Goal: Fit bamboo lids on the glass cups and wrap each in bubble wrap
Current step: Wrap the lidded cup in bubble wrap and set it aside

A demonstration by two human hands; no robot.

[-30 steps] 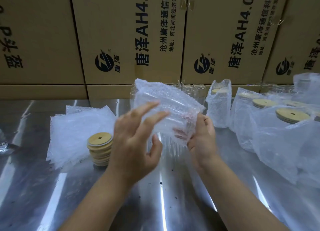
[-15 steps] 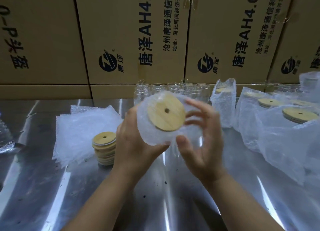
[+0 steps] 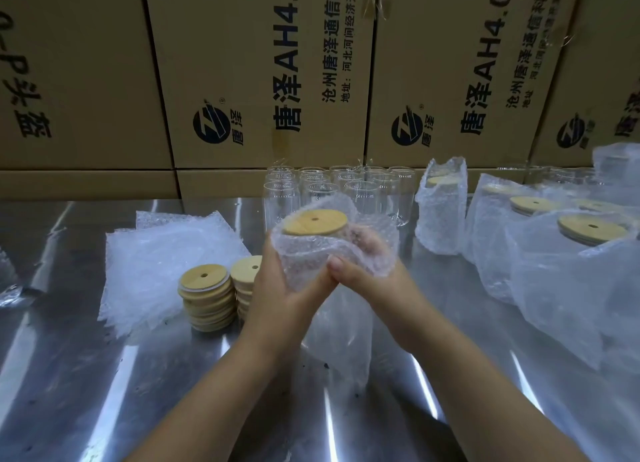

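In the head view, the left hand [image 3: 277, 288] and right hand [image 3: 367, 281] curl closely round the cup [image 3: 308, 254], probably to keep its bubble wrap [image 3: 381, 250] tight. The lid [image 3: 314, 222] shows on top. The cup is held above the table [image 3: 104, 375], with spare lids [image 3: 206, 299] and sheets [image 3: 162, 261] handy just left.

Behind table [image 3: 104, 392] back edge – cardboard boxes [image 3: 259, 70]; glass cups [image 3: 332, 191] at back edge, ctr. Toward left edge: bubble wrap sheets [image 3: 166, 264], lid stacks [image 3: 206, 302] just right of them. Along right edge – wrapped cups [image 3: 554, 254]. Mid-table, in front of glass cups: lidded cup [image 3: 311, 250] betw. left hand [image 3: 277, 299] & right hand [image 3: 374, 278].
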